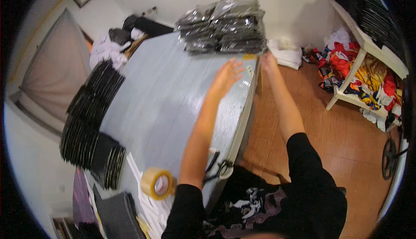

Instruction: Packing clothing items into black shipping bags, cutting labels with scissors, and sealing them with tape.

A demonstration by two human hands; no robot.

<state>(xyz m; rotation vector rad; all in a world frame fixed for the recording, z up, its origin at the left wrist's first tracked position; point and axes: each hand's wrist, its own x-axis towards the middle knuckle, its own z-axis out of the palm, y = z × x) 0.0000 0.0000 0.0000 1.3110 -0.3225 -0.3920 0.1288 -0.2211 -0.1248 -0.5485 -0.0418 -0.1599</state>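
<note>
My left hand (226, 78) lies flat with fingers spread on the grey table top (160, 100), near its far right corner. My right hand (268, 61) reaches past the table's right edge at that same corner, close to a small yellow-orange patch (249, 57); whether its fingers hold anything I cannot tell. Just beyond both hands stands a pile of shiny dark plastic-wrapped packs (225, 26).
A roll of tan packing tape (157, 183) and black scissors (219, 170) lie at the near table edge. Stacks of flat black items (91, 122) line the table's left side. A white shelf (368, 48) with colourful clothes stands at right on the wooden floor.
</note>
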